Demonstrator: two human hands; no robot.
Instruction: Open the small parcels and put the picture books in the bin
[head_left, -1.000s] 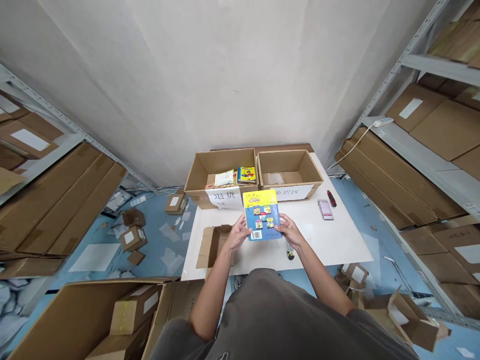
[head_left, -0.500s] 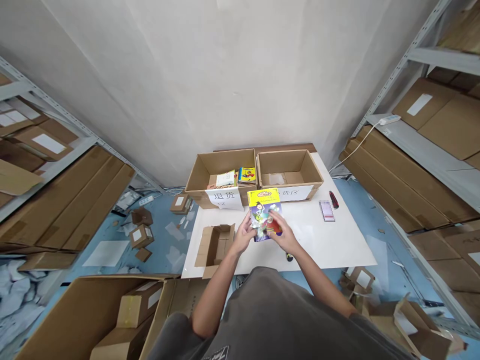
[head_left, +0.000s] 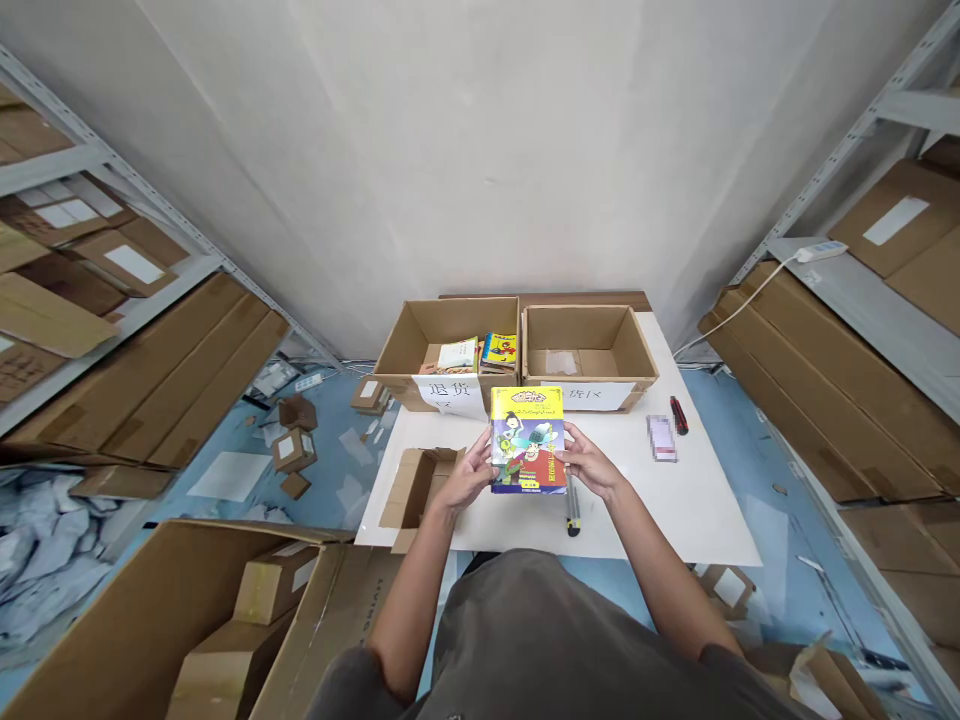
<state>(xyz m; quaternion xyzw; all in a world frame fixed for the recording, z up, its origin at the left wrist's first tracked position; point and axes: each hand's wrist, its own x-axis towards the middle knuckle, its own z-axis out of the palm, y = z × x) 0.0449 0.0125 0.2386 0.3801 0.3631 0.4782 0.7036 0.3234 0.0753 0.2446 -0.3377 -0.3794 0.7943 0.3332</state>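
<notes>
A book [head_left: 528, 440] with a yellow and purple cartoon cover is held up above the white table [head_left: 667, 510], its front facing me. My left hand [head_left: 469, 472] grips its left edge, fingers behind and thumb on the cover. On the right edge, my right hand [head_left: 591, 461] holds it the same way. Behind the book stand two cardboard boxes: the left box [head_left: 390, 352] has several books [head_left: 459, 354] inside, and the right box [head_left: 634, 345] contains a pale flat piece. Each bears a white paper label, the right one partly hidden by the book.
An opened small carton [head_left: 409, 480] lies left on the table. A tool with a black and yellow end [head_left: 573, 522] is near the front edge. A red and black cutter [head_left: 679, 415] and a blurred phone-like item [head_left: 662, 438] lie right. A large carton [head_left: 180, 570] stands lower left; shelves flank both sides.
The book has come flatter and squarer to view. My right hand has shifted from over its cover to its right edge. The view has turned slightly, uncovering more of the tool by the front edge.
</notes>
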